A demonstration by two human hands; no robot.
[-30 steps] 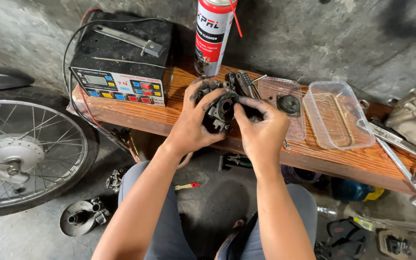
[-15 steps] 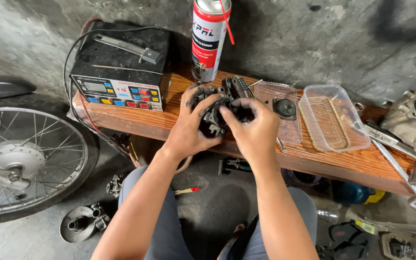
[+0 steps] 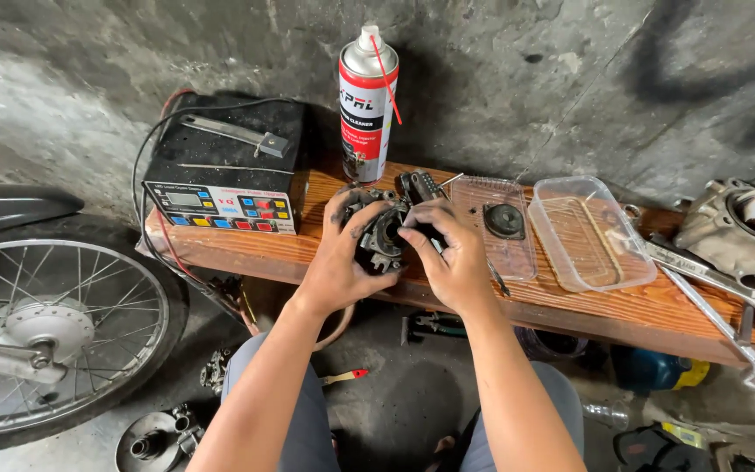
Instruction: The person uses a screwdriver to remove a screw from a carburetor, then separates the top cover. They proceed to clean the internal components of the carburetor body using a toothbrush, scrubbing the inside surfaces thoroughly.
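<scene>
1. Hands meet over the front edge of the wooden bench (image 3: 570,306), both forearms reaching up from the lap.
2. Left hand (image 3: 342,253) cups the dark metal carburettor (image 3: 384,234) from the left, grimy fingers curled around its body, thumb up top.
3. Right hand (image 3: 458,258) closes in from the right, fingertips pinched narrow on the part's face.
4. Carburettor sits just above the bench, between both palms, in front of the spray can (image 3: 367,109).
5. That can stands upright against the wall: red and white, silver shoulder, thin red straw along its side.
6. Left of it, a black box-shaped charger (image 3: 220,188) with coloured buttons on its front panel.
7. To the right, two clear plastic trays (image 3: 592,232), the nearer one holding a round black part (image 3: 504,220).
8. Far right, wrenches (image 3: 714,301) lie on the wood.
</scene>
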